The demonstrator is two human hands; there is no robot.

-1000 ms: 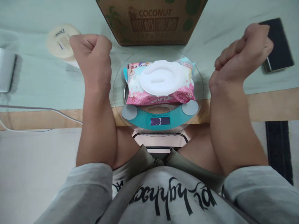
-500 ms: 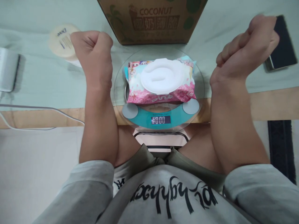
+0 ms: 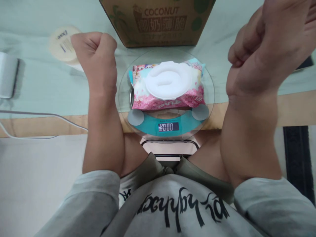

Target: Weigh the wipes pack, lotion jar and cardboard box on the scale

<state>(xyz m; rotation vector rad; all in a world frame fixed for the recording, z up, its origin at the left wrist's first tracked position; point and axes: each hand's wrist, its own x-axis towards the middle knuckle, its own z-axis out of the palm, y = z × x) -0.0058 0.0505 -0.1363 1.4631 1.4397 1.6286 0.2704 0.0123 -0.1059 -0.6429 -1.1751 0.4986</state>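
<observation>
Wipes pack (image 3: 168, 82): soft plastic, pink along near side, white and pale blue above, cartoon print at its far left corner, light blue crimped ends. White oval flip lid (image 3: 169, 80) on top, closed. Lies flat, lid up, long side roughly parallel to the table's (image 3: 291, 110) near edge, on the middle of a glass scale (image 3: 208, 89).

Scale: round, clear plate, teal band on near side, grey round pad at each end of band, part of a metal ring showing left of pack. Display (image 3: 168, 127) lit, big zeros, small characters at left unclear. Scale's near rim overhangs table's near edge.
</observation>
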